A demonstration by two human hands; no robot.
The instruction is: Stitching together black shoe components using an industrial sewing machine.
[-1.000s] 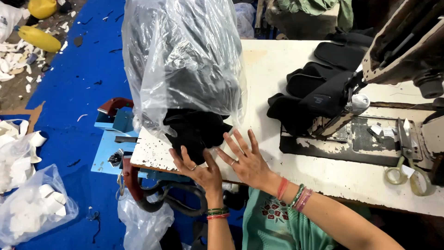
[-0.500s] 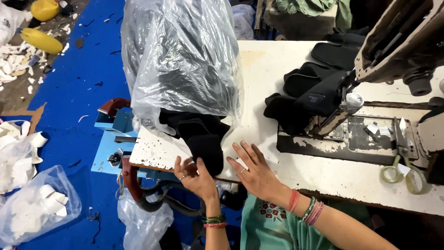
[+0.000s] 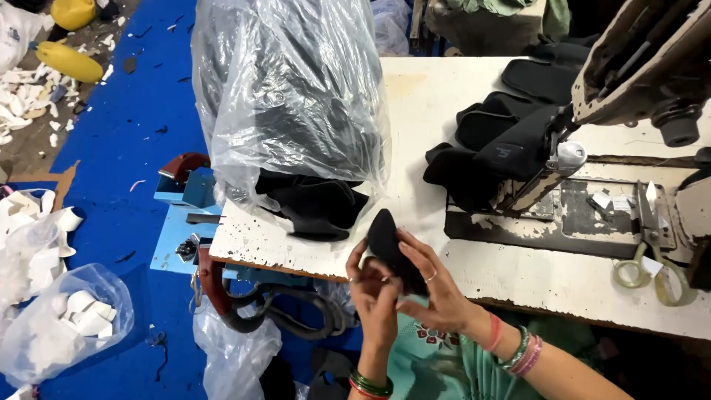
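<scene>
The right hand (image 3: 437, 285) covers the lower end of the black piece (image 3: 389, 248). The plastic bag (image 3: 289, 96) blurs its dark contents and runs off the top edge. The sewing machine (image 3: 644, 67) is cut off top right.

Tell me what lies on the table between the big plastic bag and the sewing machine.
In the head view, a pile of black fabric pieces lies between the plastic bag and the sewing machine, reaching under the machine's head; bare worn tabletop separates bag from pile.
</scene>
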